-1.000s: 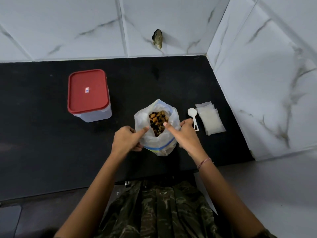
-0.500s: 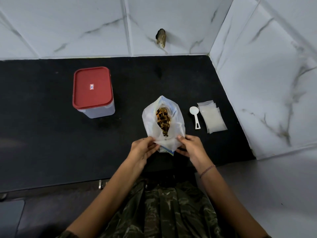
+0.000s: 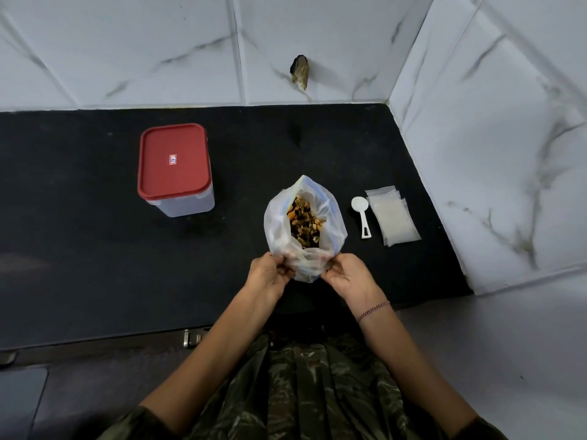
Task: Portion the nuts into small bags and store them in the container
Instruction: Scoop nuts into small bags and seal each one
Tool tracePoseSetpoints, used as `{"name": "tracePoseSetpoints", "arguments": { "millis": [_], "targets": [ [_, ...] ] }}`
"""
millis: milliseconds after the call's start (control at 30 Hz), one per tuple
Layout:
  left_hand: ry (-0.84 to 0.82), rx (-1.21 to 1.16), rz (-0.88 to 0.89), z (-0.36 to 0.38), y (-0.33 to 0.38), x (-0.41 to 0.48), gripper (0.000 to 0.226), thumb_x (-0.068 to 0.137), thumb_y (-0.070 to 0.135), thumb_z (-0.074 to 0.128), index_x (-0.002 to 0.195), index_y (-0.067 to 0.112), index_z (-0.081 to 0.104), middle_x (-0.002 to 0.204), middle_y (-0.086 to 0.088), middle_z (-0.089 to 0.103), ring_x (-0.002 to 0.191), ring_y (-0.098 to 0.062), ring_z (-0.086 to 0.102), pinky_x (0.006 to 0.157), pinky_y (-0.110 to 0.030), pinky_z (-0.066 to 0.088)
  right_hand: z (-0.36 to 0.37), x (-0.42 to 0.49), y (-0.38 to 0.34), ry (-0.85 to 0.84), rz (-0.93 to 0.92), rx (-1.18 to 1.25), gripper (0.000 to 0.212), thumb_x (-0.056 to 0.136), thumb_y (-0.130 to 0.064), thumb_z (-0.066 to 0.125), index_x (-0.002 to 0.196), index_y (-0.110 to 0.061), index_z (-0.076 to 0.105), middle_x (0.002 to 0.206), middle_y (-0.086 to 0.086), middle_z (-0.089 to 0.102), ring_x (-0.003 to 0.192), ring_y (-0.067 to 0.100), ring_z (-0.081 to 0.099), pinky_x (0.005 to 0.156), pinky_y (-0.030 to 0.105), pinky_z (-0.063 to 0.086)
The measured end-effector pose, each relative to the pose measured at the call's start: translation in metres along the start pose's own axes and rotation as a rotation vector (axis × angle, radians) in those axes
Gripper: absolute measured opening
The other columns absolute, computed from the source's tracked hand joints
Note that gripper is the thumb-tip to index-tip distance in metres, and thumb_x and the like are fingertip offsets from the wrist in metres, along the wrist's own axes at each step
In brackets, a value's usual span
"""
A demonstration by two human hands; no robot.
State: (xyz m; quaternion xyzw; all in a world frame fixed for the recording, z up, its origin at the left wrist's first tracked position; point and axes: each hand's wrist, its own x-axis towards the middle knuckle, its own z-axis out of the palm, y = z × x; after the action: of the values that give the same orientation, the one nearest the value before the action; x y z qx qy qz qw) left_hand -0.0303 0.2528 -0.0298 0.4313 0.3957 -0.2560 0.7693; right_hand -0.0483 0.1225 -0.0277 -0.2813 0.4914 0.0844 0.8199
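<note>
A large clear plastic bag [image 3: 279, 227] stands open on the black counter, with mixed nuts [image 3: 305, 224] showing through its mouth. My left hand [image 3: 268, 274] pinches the bag's near rim from the left, and my right hand [image 3: 347, 276] pinches it from the right. A white plastic scoop [image 3: 361, 211] lies just right of the bag. Beside the scoop sits a small stack of empty clear bags [image 3: 394, 217]. A clear container with a red lid [image 3: 174, 166], closed, stands to the left at the back.
The black counter [image 3: 79, 233] is bounded by marble-tiled walls behind and on the right [image 3: 508, 154]. A dark hole [image 3: 300, 71] marks the back wall. A metal latch [image 3: 190, 338] sits on the counter's front edge.
Both hands moved from the sides of the bag's mouth down to its near rim. The mouth narrowed and has now spread wide again.
</note>
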Motion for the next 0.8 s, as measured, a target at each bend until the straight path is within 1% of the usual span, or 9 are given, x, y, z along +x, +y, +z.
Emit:
{"name": "tracePoseSetpoints", "arguments": {
  "millis": [67, 133, 267, 400, 500, 567, 667, 733, 800],
  "targets": [
    [-0.023, 0.002, -0.031, 0.004, 0.000, 0.000, 0.024, 0.095, -0.009, 0.032, 0.096, -0.003, 0.055, 0.101, -0.022, 0.059, 0.083, -0.029, 0.059, 0.074, -0.043, 0.049, 0.002, 0.000, 0.001, -0.010, -0.007, 0.011, 0.032, 0.097, 0.003, 0.026, 0.108, 0.005, 0.056, 0.090, 0.026, 0.064, 0.080, 0.032, 0.067, 0.080, 0.034, 0.055],
    [-0.044, 0.019, -0.071, 0.010, -0.003, 0.000, 0.031, 0.094, -0.005, 0.030, 0.110, -0.001, 0.056, 0.107, -0.022, 0.060, 0.096, -0.034, 0.059, 0.079, -0.048, 0.049, 0.007, 0.001, 0.003, -0.049, -0.015, 0.021, 0.030, 0.097, -0.005, 0.031, 0.086, -0.001, 0.058, 0.064, 0.015, 0.060, 0.055, 0.022, 0.060, 0.058, 0.029, 0.053],
    [-0.004, 0.097, -0.101, 0.018, -0.004, 0.000, 0.036, 0.095, 0.005, 0.028, 0.116, 0.003, 0.058, 0.108, -0.019, 0.062, 0.097, -0.034, 0.058, 0.085, -0.051, 0.047, 0.012, 0.005, 0.006, -0.043, -0.046, -0.150, 0.034, 0.099, -0.027, 0.038, 0.092, -0.006, 0.063, 0.087, 0.012, 0.063, 0.080, 0.022, 0.059, 0.083, 0.036, 0.048],
    [0.048, 0.255, -0.057, 0.013, 0.004, -0.001, 0.035, 0.096, 0.009, 0.030, 0.117, 0.006, 0.058, 0.085, -0.010, 0.060, 0.080, -0.024, 0.058, 0.063, -0.037, 0.048, 0.011, 0.009, -0.005, -0.058, 0.019, -0.357, 0.063, 0.095, -0.060, 0.027, 0.134, -0.014, 0.047, 0.125, 0.015, 0.057, 0.114, 0.029, 0.056, 0.100, 0.043, 0.043],
    [0.068, 0.357, -0.010, 0.006, 0.013, 0.007, 0.039, 0.097, 0.026, 0.032, 0.127, 0.011, 0.052, 0.106, -0.010, 0.062, 0.095, -0.025, 0.059, 0.071, -0.037, 0.049, 0.006, 0.010, -0.012, -0.004, -0.021, -0.574, 0.074, 0.089, -0.069, 0.022, 0.140, -0.018, 0.039, 0.137, 0.015, 0.049, 0.123, 0.032, 0.050, 0.103, 0.048, 0.042],
    [0.176, 0.481, 0.103, -0.001, 0.020, 0.018, 0.044, 0.097, 0.038, 0.037, 0.132, 0.012, 0.044, 0.126, -0.011, 0.056, 0.111, -0.027, 0.055, 0.088, -0.043, 0.049, -0.001, 0.011, -0.013, 0.120, -0.295, -0.701, 0.065, 0.091, -0.062, 0.033, 0.137, -0.016, 0.040, 0.140, 0.010, 0.042, 0.123, 0.028, 0.048, 0.101, 0.047, 0.044],
    [0.271, 0.599, 0.501, 0.001, 0.033, 0.020, 0.041, 0.094, 0.046, 0.051, 0.120, 0.015, 0.045, 0.126, -0.009, 0.051, 0.108, -0.021, 0.054, 0.094, -0.042, 0.049, 0.000, 0.009, -0.020, 0.291, -0.944, -0.713, 0.043, 0.092, -0.036, 0.054, 0.125, -0.010, 0.047, 0.132, 0.007, 0.037, 0.120, 0.021, 0.046, 0.099, 0.039, 0.047],
    [0.240, 0.738, 0.768, 0.014, 0.042, 0.014, 0.052, 0.089, 0.046, 0.062, 0.127, 0.015, 0.044, 0.128, -0.007, 0.046, 0.110, -0.017, 0.052, 0.092, -0.037, 0.049, 0.015, 0.008, -0.026, 0.218, -1.147, -0.780, 0.042, 0.091, -0.029, 0.058, 0.127, -0.013, 0.047, 0.131, 0.004, 0.036, 0.121, 0.017, 0.044, 0.099, 0.034, 0.046],
    [0.211, 0.965, 0.947, 0.030, 0.047, 0.015, 0.065, 0.083, 0.044, 0.070, 0.132, 0.013, 0.042, 0.133, -0.007, 0.042, 0.120, -0.017, 0.046, 0.095, -0.031, 0.045, 0.035, 0.014, -0.029, 0.074, -1.186, -0.971, 0.046, 0.092, -0.022, 0.058, 0.135, -0.015, 0.043, 0.138, 0.003, 0.035, 0.128, 0.016, 0.039, 0.103, 0.030, 0.041]
  ]
}}
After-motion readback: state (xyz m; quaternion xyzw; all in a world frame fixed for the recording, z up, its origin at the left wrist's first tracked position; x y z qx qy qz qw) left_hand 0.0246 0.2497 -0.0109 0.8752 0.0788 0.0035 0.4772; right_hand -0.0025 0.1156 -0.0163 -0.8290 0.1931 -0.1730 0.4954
